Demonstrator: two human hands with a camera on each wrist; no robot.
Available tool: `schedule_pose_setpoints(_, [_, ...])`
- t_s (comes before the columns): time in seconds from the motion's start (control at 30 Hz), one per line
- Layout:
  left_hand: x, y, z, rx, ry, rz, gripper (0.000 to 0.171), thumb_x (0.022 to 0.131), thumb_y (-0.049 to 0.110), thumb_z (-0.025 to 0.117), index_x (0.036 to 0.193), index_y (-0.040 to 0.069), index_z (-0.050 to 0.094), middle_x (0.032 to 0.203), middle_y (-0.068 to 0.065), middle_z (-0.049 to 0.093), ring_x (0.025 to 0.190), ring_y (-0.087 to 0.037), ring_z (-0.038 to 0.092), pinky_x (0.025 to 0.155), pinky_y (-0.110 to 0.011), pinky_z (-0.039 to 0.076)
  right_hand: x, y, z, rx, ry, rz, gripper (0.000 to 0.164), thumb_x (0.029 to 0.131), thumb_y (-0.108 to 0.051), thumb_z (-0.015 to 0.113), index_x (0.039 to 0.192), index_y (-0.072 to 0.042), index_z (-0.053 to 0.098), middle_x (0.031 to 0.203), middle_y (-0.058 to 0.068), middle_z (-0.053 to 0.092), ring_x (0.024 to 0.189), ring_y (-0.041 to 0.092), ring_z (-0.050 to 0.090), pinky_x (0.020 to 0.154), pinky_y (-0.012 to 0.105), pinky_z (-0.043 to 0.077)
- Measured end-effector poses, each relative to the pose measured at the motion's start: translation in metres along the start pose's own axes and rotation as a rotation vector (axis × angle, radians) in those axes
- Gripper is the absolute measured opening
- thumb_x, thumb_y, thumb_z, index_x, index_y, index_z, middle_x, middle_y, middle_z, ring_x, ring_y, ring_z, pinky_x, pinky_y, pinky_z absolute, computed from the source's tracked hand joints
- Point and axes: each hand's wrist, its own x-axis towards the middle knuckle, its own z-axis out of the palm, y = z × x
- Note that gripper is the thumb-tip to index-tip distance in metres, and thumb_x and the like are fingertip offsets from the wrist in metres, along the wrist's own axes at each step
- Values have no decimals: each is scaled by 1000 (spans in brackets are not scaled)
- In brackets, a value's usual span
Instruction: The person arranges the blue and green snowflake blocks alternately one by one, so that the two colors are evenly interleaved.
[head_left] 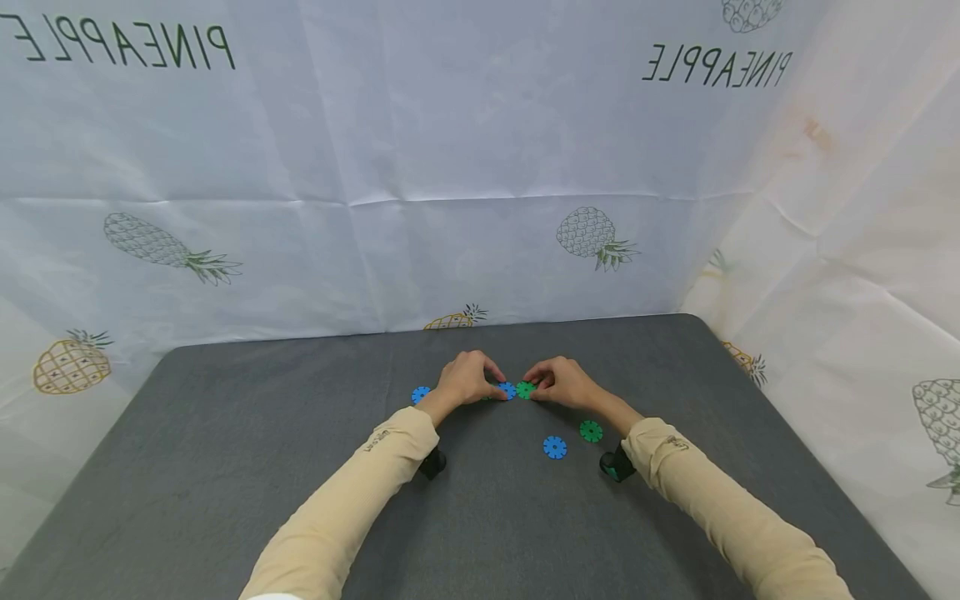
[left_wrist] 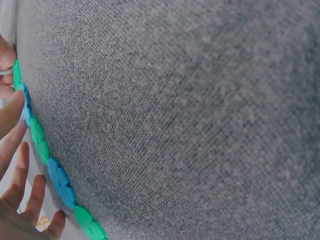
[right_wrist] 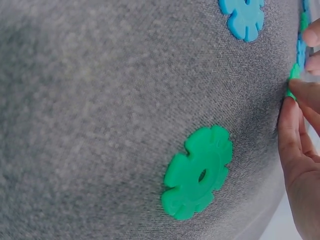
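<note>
A row of notched plastic discs, alternating green and blue, runs along the grey table. My left hand (head_left: 467,378) pinches the blue disc (head_left: 507,390) near the row's right end between thumb and forefinger. Its other fingers spread along the far side of the row in the left wrist view, beside a green disc (left_wrist: 39,139), a blue disc (left_wrist: 61,182) and another green one (left_wrist: 90,223). Edge to edge with the pinched blue disc is the end green disc (head_left: 524,390), which my right hand (head_left: 567,384) grips by thumb and fingertips. In the head view, the left hand hides part of the row.
Nearer to me lie two loose discs, one blue (head_left: 555,447) and one green (head_left: 591,431), flat on the table (head_left: 300,467). A white pineapple-print cloth (head_left: 450,150) hangs behind the table's far edge and along the right side.
</note>
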Motion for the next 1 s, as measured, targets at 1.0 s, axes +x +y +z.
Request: schedule_pose_setpoints(1.0, [2, 11, 17, -10, 100, 94, 25, 75, 30, 83, 97, 19, 78, 113, -3, 64, 107, -22, 59, 91, -45, 47, -76, -1, -18, 253, 70, 12, 36, 87, -2, 69, 119, 12, 60, 116, 28, 61, 93, 24, 63, 78, 29, 53])
